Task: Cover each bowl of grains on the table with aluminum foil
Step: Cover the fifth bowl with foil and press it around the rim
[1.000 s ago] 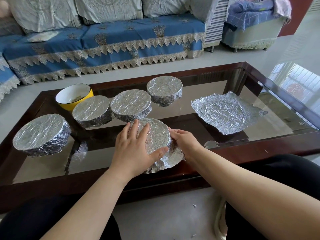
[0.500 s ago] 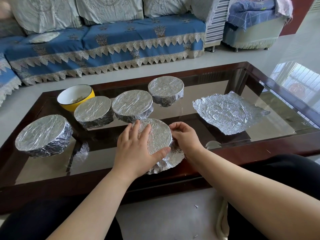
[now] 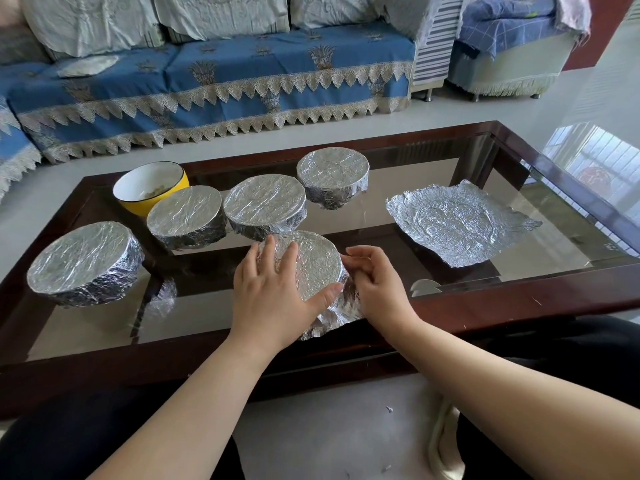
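The left hand (image 3: 277, 292) lies spread flat on the foil top of the near bowl (image 3: 311, 261), to keep it from sliding on the glass counter (image 3: 519, 278). The right hand (image 3: 374, 282) pinches the foil skirt at the bowl's right side – probably to fold it under the rim. A loose foil sheet (image 3: 460, 223) waits at the right for the yellow bowl (image 3: 152, 188), far left, still uncovered.

Left hand (image 3: 273, 292) lies flat, fingers (image 3: 268, 251) spread; right hand (image 3: 375, 280) seemingly curled, pinching sideways
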